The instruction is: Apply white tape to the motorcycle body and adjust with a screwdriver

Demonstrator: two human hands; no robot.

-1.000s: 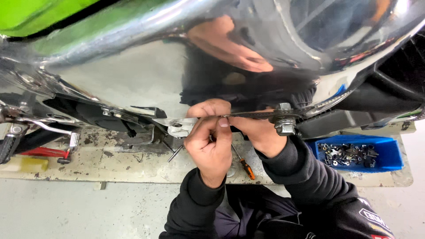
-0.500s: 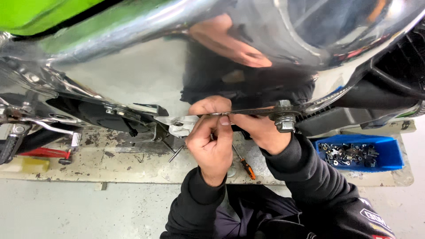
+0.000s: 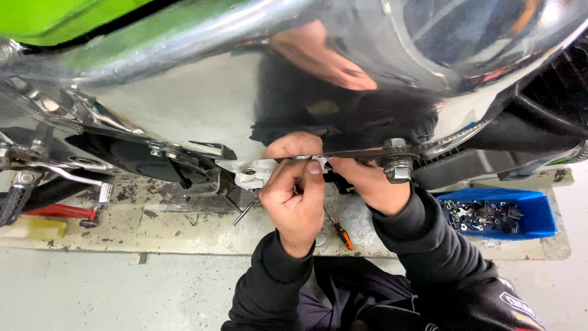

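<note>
Left hand [image 3: 297, 199] curled, fingertips pinched on a white bracket [image 3: 256, 172] under the chrome exhaust pipe [image 3: 184, 104]. Right hand [image 3: 367, 184] closed on the same flat strip, just left of a large nut [image 3: 398, 168]. Screwdriver [image 3: 340, 230] lies below the hands. Both grips unchanged from half a second earlier.

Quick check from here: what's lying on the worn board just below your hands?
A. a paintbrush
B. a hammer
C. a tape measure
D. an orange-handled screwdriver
D: an orange-handled screwdriver lies on the board, just below the left hand and right hand.
</note>
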